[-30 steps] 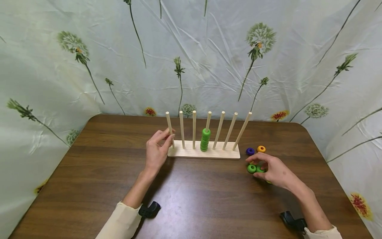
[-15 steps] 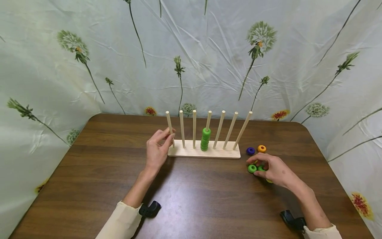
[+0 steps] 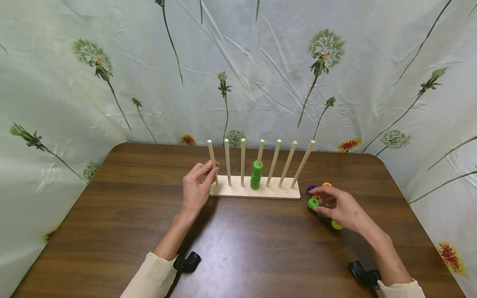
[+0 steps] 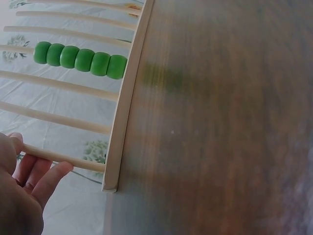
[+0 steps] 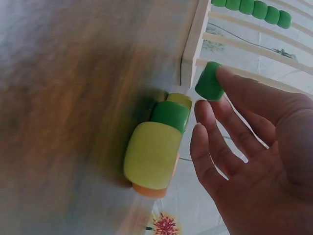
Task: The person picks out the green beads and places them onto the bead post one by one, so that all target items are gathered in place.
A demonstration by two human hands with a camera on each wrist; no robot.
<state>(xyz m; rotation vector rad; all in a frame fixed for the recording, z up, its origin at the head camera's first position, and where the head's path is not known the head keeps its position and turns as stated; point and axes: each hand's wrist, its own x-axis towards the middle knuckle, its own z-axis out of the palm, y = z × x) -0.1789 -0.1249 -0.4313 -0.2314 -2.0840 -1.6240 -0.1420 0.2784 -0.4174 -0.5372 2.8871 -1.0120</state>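
Observation:
A pale wooden stand [image 3: 238,191] with a row of upright pegs sits on the table. Green beads [image 3: 256,176] are stacked on its middle peg. My left hand [image 3: 195,186] holds the leftmost peg [image 4: 88,164] between thumb and fingers. Off the stand's right end, my right hand [image 3: 344,209] pinches a green bead [image 5: 209,82] between thumb and fingertip, slightly above the table. Under and beside that hand lie a yellow bead [image 5: 152,155], another green bead [image 5: 169,115], a purple bead [image 3: 311,188] and an orange bead [image 3: 327,184], some partly hidden.
The brown wooden table [image 3: 238,248] reaches back to a floral curtain [image 3: 238,74] behind the stand. A black band [image 3: 187,262] is on the left wrist, and another [image 3: 364,275] is at the right wrist.
My right hand has taken hold of a green bead and raised it a little, tilting it. More of the yellow bead shows beneath the hand. The left hand stays on its peg.

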